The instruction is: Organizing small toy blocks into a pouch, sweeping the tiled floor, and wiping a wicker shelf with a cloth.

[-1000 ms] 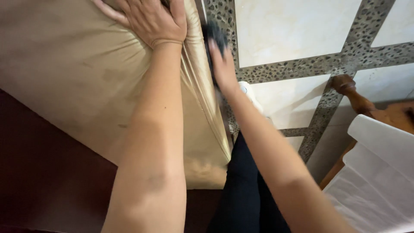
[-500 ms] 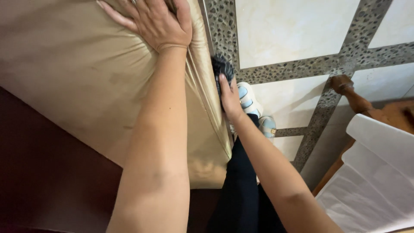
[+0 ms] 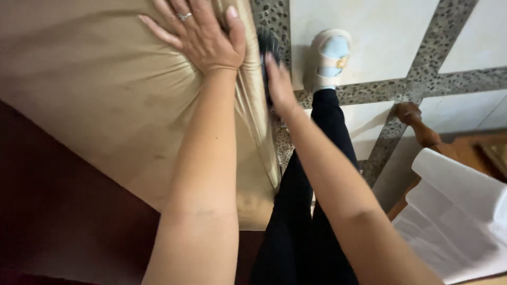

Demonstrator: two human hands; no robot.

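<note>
Pale cream floor tiles (image 3: 369,31) fill the upper right of the frame, divided by speckled grey-brown border strips (image 3: 422,84) that cross diagonally; a dark reddish surface (image 3: 53,211) occupies the lower left. A gold satin cushion (image 3: 105,95) covers the upper left and centre, its fabric creased where it is pressed; its right edge runs down the centre of the frame.

The left hand (image 3: 203,34) lies flat and open on the cushion at upper centre, fingers spread, a ring on one finger; it grips nothing. The right hand (image 3: 277,84) sits just beside the cushion's right edge, closed around a dark brush (image 3: 266,45); the brush touches the cushion side at upper centre and is blurred, so its exact shape cannot be told.

Black trousers (image 3: 306,211) run from lower centre upward; a pale sandal with a buckle (image 3: 330,53) rests on the tile at upper centre-right. A turned wooden post (image 3: 414,121) and white fabric (image 3: 454,221) occupy the lower right.
</note>
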